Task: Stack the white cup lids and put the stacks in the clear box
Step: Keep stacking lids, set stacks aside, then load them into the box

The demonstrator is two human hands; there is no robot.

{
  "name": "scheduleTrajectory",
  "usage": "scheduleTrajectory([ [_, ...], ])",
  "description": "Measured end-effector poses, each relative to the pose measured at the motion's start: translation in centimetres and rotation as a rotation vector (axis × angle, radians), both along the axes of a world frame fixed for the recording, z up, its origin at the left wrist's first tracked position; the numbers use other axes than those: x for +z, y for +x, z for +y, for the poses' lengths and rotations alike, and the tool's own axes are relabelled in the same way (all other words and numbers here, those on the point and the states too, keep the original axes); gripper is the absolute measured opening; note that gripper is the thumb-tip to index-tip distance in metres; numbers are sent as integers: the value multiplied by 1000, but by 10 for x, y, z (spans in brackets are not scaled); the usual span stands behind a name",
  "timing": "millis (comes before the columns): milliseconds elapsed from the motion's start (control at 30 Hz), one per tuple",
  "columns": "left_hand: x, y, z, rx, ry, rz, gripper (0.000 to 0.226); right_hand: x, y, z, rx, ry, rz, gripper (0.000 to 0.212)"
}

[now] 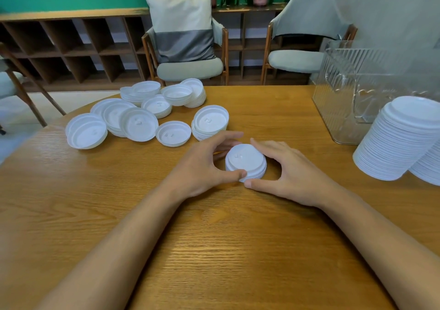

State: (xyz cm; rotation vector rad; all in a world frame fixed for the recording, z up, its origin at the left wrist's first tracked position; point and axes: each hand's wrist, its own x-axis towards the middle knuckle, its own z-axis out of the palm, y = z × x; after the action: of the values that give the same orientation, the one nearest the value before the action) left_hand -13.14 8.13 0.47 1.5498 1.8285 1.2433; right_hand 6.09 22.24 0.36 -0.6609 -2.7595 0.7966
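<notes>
At centre frame a short stack of white round plastic cup lids (245, 162) sits on the wooden worktop (214, 238). The left hand (202, 169) and right hand (292, 174) each close their grip round it. Loose upturned white lids (138, 124) lie upper left, and the clear ribbed plastic box (345, 90) stands upper right.

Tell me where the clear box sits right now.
Head view: the clear box stands on the table, far right, just behind the tall lid stack.

1. No text, brand, number or sign can be read.
2. The loose white cup lids (173, 134) and the small stack (245, 161) bear small raised angular marks at their centres, too faint to read as characters.
</notes>
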Motion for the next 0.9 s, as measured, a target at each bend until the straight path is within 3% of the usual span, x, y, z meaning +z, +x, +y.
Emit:
scheduleTrajectory([
  [133,4,0,-3,-37,-3,143,73,2,1,-2,9,-22,-1,102],
  [300,4,-10,-1,257,292,386,30,0,0,-4,-40,-20,67,95],
  [433,-8,-28,6,328,194,588,38,0,0,-7,-62,-13,70,89],
  [567,-10,-31,9,349,211,640,29,4,1,-11,-84,-24,42,87],
  [900,-4,-30,6,432,307,540,18,4,-1,-12,-76,-19,45,88],
])
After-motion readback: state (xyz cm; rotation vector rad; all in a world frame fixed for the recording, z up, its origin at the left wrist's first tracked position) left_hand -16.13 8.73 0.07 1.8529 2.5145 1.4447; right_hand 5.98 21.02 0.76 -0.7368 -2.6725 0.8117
